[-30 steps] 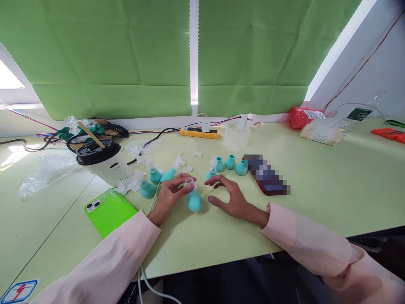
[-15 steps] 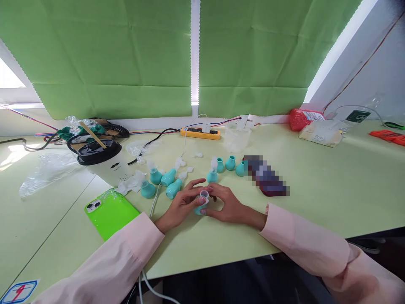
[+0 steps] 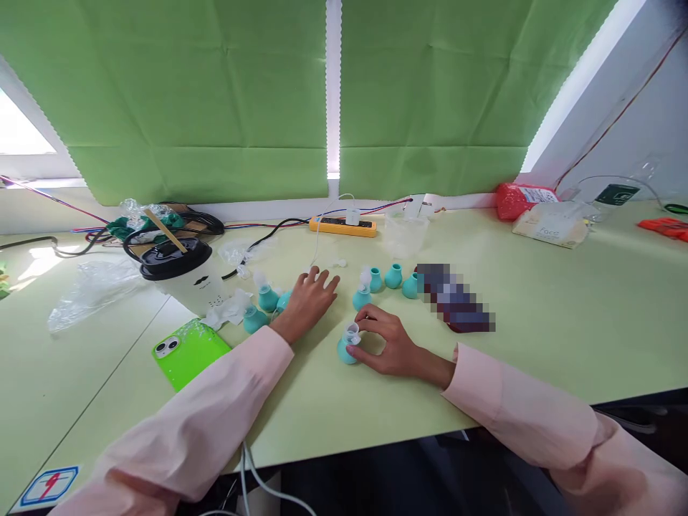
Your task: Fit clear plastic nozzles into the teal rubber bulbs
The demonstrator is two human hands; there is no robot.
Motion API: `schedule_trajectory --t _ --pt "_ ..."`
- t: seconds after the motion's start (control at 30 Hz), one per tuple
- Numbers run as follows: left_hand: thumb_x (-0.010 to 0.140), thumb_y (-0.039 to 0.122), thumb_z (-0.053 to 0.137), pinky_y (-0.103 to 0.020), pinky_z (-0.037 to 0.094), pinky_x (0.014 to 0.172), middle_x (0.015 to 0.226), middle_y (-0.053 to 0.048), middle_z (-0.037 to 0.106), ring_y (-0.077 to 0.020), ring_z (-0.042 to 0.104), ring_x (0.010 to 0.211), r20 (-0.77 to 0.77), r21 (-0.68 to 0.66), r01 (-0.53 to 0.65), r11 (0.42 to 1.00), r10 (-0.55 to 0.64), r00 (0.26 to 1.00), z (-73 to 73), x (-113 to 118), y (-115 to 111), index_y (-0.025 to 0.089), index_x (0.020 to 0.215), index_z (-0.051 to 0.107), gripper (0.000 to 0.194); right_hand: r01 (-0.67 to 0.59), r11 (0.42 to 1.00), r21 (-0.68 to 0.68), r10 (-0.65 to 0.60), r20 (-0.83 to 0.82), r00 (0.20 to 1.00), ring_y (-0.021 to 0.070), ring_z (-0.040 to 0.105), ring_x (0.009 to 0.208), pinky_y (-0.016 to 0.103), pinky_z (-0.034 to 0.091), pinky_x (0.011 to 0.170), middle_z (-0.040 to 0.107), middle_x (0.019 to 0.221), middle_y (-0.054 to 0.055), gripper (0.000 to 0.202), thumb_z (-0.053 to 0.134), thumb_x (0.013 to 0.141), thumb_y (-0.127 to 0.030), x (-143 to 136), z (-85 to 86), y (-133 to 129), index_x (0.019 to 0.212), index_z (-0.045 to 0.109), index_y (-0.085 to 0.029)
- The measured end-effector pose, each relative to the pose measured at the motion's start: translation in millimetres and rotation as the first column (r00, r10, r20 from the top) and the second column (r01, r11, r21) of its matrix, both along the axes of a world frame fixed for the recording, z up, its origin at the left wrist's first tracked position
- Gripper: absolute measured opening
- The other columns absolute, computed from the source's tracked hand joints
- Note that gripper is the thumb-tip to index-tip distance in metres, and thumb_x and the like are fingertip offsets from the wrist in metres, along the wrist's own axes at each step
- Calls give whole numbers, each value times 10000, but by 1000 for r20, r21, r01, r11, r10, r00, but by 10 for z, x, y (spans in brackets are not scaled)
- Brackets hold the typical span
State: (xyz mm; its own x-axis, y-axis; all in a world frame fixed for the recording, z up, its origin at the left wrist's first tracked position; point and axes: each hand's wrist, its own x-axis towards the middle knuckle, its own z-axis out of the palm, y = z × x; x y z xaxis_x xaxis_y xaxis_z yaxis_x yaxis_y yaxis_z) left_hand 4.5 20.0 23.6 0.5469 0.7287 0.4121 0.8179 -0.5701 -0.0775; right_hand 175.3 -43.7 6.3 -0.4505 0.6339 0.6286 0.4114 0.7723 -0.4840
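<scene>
A small teal bulb-shaped bottle [image 3: 347, 350] with a clear plastic piece in its neck stands near the front of the table, and my right hand [image 3: 390, 342] pinches it from the right. Further left, my left hand [image 3: 312, 299] reaches forward with its fingers spread over small clear pieces, covering some of them. Beside its wrist are more teal bottles [image 3: 254, 319], a few with clear tops. Beyond my right hand stands a teal bottle with a clear top [image 3: 362, 298]. Several open teal bottles [image 3: 393, 276] are behind it.
A green phone [image 3: 190, 352] and a lidded cup [image 3: 190, 287] are at the left, near crumpled clear plastic [image 3: 89, 290]. An orange power strip [image 3: 342, 227] and a translucent tub [image 3: 405, 236] stand at the back. A blurred dark object [image 3: 456, 301] lies right of the bottles.
My left hand has let go of the bottle and moved forward and left, its fingers now spread. My right hand still holds the bottle. The view has shifted slightly.
</scene>
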Motion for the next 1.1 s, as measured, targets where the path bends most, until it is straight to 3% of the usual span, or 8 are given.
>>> schedule_trajectory --t 0.23,0.37,0.43,0.5,0.6,0.73,0.83,1.1 --pt "706 36 398 -499 210 767 666 -119 581 -262 452 855 -106 -65 -71 995 64 992 -75 119 195 137 679 593 221 -39 999 -18 39 0 999 156 499 746 288 441 655 505 792 48 201 579 651 -280 -1 -16 -7 809 500 -185" --pt "696 117 449 -447 271 776 755 -75 586 -208 491 798 254 -117 -28 993 57 965 122 61 49 160 825 560 176 -15 999 -48 13 -56 998 165 496 782 300 443 679 503 829 58 157 527 671 -221 8 59 -38 817 483 -182" --pt "663 154 512 -350 367 714 779 -34 581 -139 511 671 590 -254 125 959 51 806 216 18 -96 177 993 489 332 -17 995 -99 9 -80 997 162 498 780 295 446 673 505 851 64 183 496 672 -189 14 87 -54 853 478 -173" --pt "637 180 568 -283 418 638 816 -21 587 -99 513 597 810 -385 360 850 124 573 261 -33 -253 190 1106 410 495 -38 985 -166 25 -78 997 144 510 716 269 453 626 525 817 53 207 481 670 -171 12 85 -66 877 474 -167" --pt "587 197 642 -264 439 684 861 -49 606 -114 555 691 876 -482 576 660 358 323 219 -111 -438 141 914 553 343 -29 985 -169 16 -76 997 119 511 603 239 445 553 549 718 20 197 506 649 -171 0 40 -71 845 485 -173" --pt "516 163 699 -256 448 707 749 -18 636 -115 580 690 809 -511 678 529 563 171 99 -175 -521 133 711 599 221 35 999 -13 -37 -123 992 127 521 592 261 440 573 571 696 18 190 533 642 -192 2 24 -71 831 512 -187" --pt "509 161 707 -248 460 691 681 -8 643 -112 587 651 799 -511 675 532 583 146 78 -192 -515 138 747 629 251 60 998 -11 -60 -99 993 134 515 589 274 442 565 561 689 23 191 526 658 -201 19 63 -72 849 528 -196" --pt "497 212 712 -260 493 656 728 -43 660 -158 598 667 798 -593 574 565 508 325 114 -213 -526 133 742 667 261 105 992 76 -97 -95 991 162 562 715 301 466 653 592 791 42 271 525 672 -191 29 48 -57 943 524 -206"
